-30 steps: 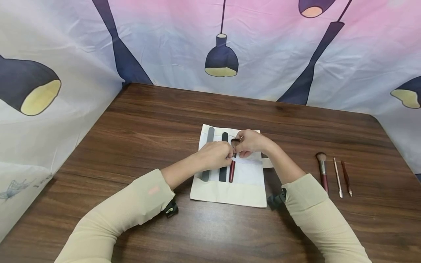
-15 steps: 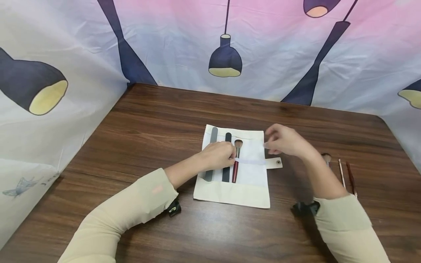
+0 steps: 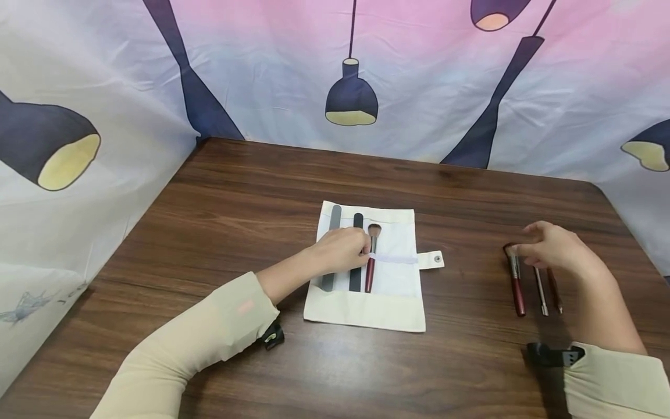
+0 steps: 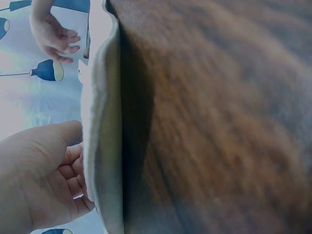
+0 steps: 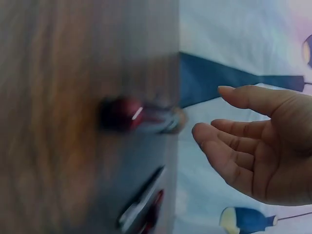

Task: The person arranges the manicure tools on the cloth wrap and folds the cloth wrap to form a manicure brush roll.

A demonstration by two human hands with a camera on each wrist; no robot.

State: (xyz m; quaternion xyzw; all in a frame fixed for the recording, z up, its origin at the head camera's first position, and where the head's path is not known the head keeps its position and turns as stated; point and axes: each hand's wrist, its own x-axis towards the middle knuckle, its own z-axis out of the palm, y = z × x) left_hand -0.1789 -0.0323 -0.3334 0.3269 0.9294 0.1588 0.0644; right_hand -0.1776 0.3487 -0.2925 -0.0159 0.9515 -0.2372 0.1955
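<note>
Soft glare on tabletop (image 3: 335, 372), dim wrist views, brush (image 5: 141, 118) perhaps motion-blurred

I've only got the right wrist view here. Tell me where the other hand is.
Observer: The left hand is over the left part of an open cream pouch, as the head view shows.
Operator: That's out of my picture. List what lies on it.
Observer: From left to right in the head view: a gray strip, a black strip and a red-handled brush, bristles toward the far edge.
</note>
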